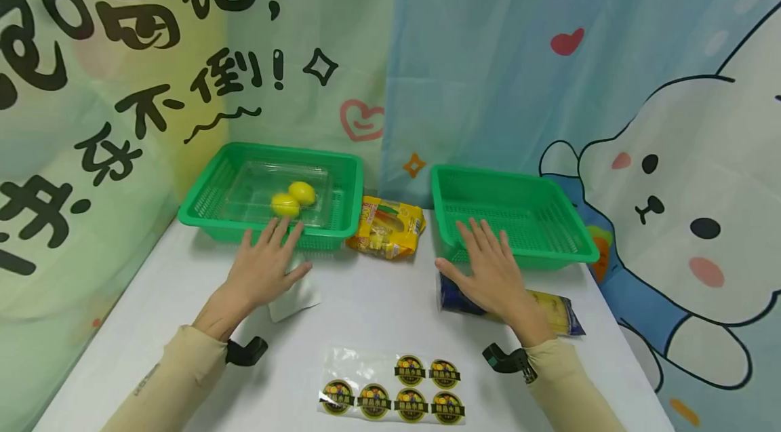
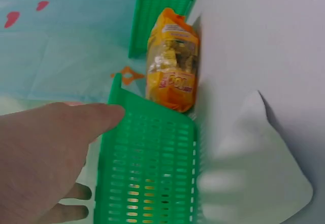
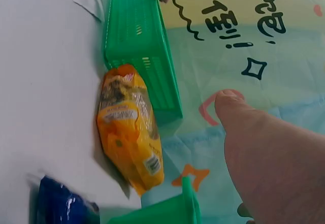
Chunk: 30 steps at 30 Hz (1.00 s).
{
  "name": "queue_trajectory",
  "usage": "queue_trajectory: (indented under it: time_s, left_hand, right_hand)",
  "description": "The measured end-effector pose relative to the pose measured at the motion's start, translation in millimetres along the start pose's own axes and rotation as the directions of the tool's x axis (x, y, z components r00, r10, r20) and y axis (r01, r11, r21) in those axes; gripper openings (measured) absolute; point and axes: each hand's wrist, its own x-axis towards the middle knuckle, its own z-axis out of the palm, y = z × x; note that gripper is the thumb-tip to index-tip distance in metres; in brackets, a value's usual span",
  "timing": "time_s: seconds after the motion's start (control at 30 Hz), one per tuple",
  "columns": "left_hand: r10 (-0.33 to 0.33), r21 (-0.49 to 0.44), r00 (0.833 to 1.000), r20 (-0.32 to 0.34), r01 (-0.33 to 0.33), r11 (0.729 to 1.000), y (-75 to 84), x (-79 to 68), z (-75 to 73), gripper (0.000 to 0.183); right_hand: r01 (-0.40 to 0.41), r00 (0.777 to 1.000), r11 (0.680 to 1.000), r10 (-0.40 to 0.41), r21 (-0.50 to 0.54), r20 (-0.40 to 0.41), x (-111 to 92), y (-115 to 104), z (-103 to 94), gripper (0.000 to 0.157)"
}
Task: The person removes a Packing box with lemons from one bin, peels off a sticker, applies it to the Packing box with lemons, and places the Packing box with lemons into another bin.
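My left hand [image 1: 262,272] is held palm down with fingers spread at the front rim of the left green basket [image 1: 213,232]. Inside that basket, two lemons [image 1: 285,205] lie with a clear plastic box [image 1: 250,191]. Over the near left corner of the right green basket [image 1: 518,215] hovers my right hand [image 1: 493,276], its fingers extended. Beneath it lies a long blue and yellow packet [image 1: 552,310], partly covered by the hand. Neither hand grips anything; whether fingertips touch the rims I cannot tell. Both thumbs stick out straight in the wrist views.
A yellow-orange food packet [image 1: 390,228] sits between the baskets. A white cloth or paper [image 1: 295,300] lies below the left hand. Near the front, a sheet of round fruit stickers [image 1: 390,388] rests on the white table [image 1: 378,310]. A printed curtain [image 1: 476,66] hangs behind.
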Motion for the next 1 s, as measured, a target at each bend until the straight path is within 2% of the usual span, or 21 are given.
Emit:
queue_trajectory:
  time_s: [0.17,0.33,0.43,0.5,0.63,0.8,1.0]
  left_hand:
    - [0.05,0.026,0.993,-0.108,-0.048,0.999,1.4,2.9,10.9,0.061]
    - [0.124,0.083,0.96,-0.25,-0.106,0.991,1.5,7.6,20.4,0.053]
    - [0.152,0.113,0.94,-0.306,-0.123,0.986,0.1,10.8,22.6,0.056]
    - [0.163,0.123,0.932,-0.323,-0.129,0.984,-0.7,12.7,22.8,0.056]
    - [0.155,0.116,0.929,-0.335,-0.123,0.986,-2.8,16.6,21.1,0.051]
    - [0.108,0.026,0.928,-0.357,-0.106,0.994,-4.7,18.1,22.9,0.044]
    - [0.067,-0.038,0.906,-0.418,-0.091,0.995,-9.3,22.3,23.9,0.043]
  right_hand:
    - [0.024,0.999,1.0,-0.024,0.013,-0.03,6.4,-11.2,2.2,0.092]
    - [0.046,0.998,0.998,-0.044,0.042,-0.036,14.8,-21.5,3.8,0.09]
    - [0.062,0.997,0.997,-0.06,0.051,-0.04,21.5,-29.5,5.8,0.088]
    - [0.071,0.997,0.995,-0.069,0.064,-0.039,25.4,-35.5,7.5,0.086]
    - [0.087,0.996,0.99,-0.083,0.112,-0.042,34.9,-48.1,10.9,0.082]
    - [0.069,0.997,0.97,-0.062,0.234,-0.035,42.1,-64.4,16.9,0.075]
    - [0.066,0.997,0.946,-0.049,0.316,-0.061,60.0,-84.1,19.8,0.064]
